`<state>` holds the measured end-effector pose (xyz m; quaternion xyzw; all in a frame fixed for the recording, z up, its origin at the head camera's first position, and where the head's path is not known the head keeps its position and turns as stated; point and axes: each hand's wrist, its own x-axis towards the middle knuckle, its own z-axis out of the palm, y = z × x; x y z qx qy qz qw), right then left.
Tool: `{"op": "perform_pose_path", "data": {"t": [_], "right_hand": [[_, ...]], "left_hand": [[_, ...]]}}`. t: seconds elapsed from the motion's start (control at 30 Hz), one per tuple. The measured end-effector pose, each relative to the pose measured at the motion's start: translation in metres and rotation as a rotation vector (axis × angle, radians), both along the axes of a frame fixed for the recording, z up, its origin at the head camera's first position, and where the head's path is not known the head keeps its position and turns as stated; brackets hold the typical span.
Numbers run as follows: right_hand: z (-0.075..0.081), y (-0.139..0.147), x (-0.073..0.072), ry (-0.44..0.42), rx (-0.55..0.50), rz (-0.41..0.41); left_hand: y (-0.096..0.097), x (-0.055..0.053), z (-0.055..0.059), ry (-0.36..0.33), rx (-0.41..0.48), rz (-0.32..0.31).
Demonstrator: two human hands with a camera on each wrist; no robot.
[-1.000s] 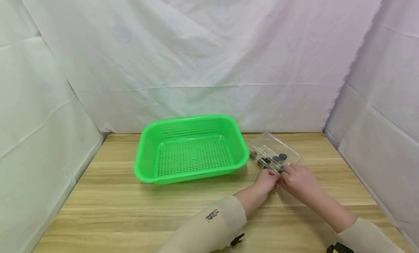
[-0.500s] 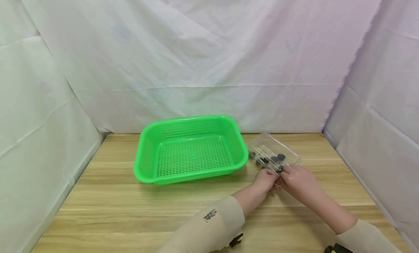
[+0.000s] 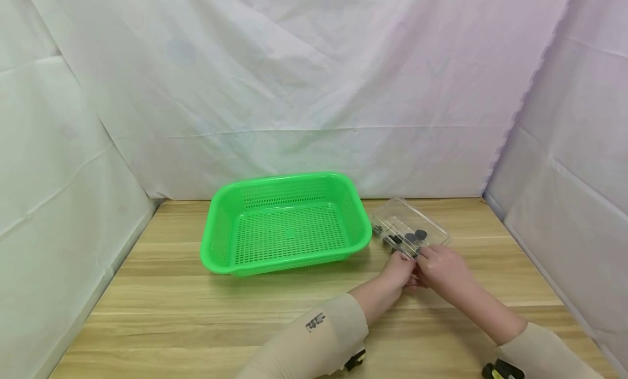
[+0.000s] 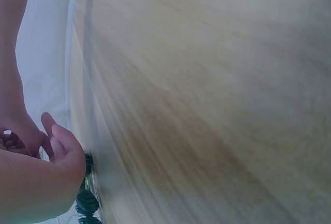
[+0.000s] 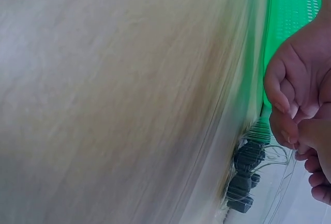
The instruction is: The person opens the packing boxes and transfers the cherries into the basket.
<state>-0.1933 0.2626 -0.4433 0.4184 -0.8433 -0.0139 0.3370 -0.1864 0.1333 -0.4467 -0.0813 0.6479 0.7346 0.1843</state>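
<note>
A clear plastic box (image 3: 417, 218) stands to the right of the green basket, with several small dark pieces (image 3: 411, 237) and thin wire in it. At the box's near edge, the left hand (image 3: 397, 272) holds on with curled fingers. The right hand (image 3: 446, 267) pinches the same edge close beside it, and the fingertips of both meet there. Seen from the right wrist, dark rounded pieces (image 5: 240, 185) show through the box wall below the left hand (image 5: 305, 76). What lies right between the fingertips is hidden.
A green plastic basket (image 3: 365, 226) with a perforated floor stands left of the box. Both are on a wood-grain table (image 3: 221, 324). White cloth (image 3: 314, 95) hangs behind and on both sides. Dark wrist gear (image 3: 502, 370) shows under the right sleeve.
Both hands stay at the box's near edge. The right hand has shifted slightly to the left, nearer the left hand, and the box has moved very slightly left.
</note>
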Motion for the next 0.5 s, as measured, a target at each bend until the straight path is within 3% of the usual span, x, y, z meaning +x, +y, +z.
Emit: {"op": "perform_pose_path", "data": {"t": [0.5], "right_hand": [[0.0002, -0.0029, -0.0024, 0.022, 0.036, -0.004]], "left_hand": [[0.002, -0.0011, 0.0015, -0.033, 0.065, 0.04]]}}
